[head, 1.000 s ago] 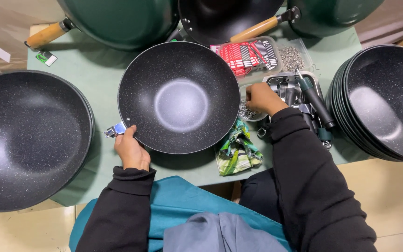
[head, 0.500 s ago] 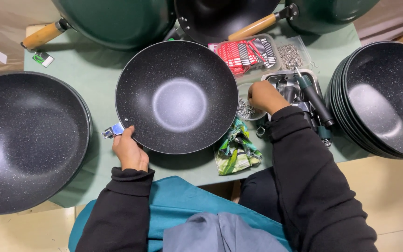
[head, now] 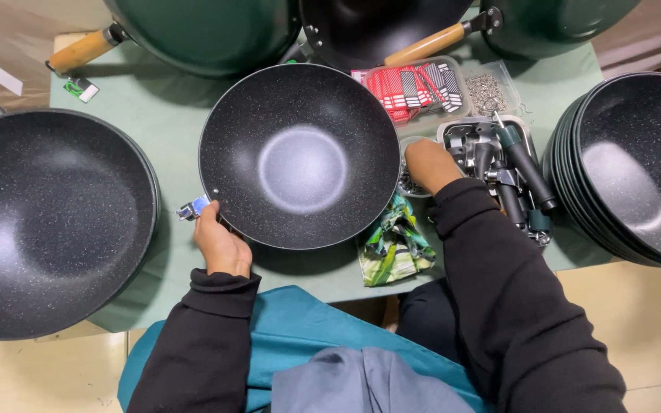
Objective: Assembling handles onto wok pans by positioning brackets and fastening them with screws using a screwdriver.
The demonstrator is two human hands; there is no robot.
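A black speckled wok pan point(head: 300, 157) without a handle lies in the middle of the green table point(head: 166, 111). My left hand point(head: 219, 243) grips its metal handle bracket point(head: 193, 209) at the pan's lower left rim. My right hand point(head: 428, 162) reaches past the pan's right rim into a small container of little metal parts point(head: 407, 183); its fingertips are hidden by the rim, so I cannot see what they touch.
A large black wok point(head: 47, 222) sits at left and a stack of black woks point(head: 636, 168) at right. Green woks with wooden handles point(head: 82, 50) line the back. A tray of tools point(head: 503, 172), a tray of red tags point(head: 411, 88) and a green cloth point(head: 392, 248) lie beside the pan.
My right hand has slid down and left, from the tool tray's edge to the small container of metal parts. The left hand keeps its hold.
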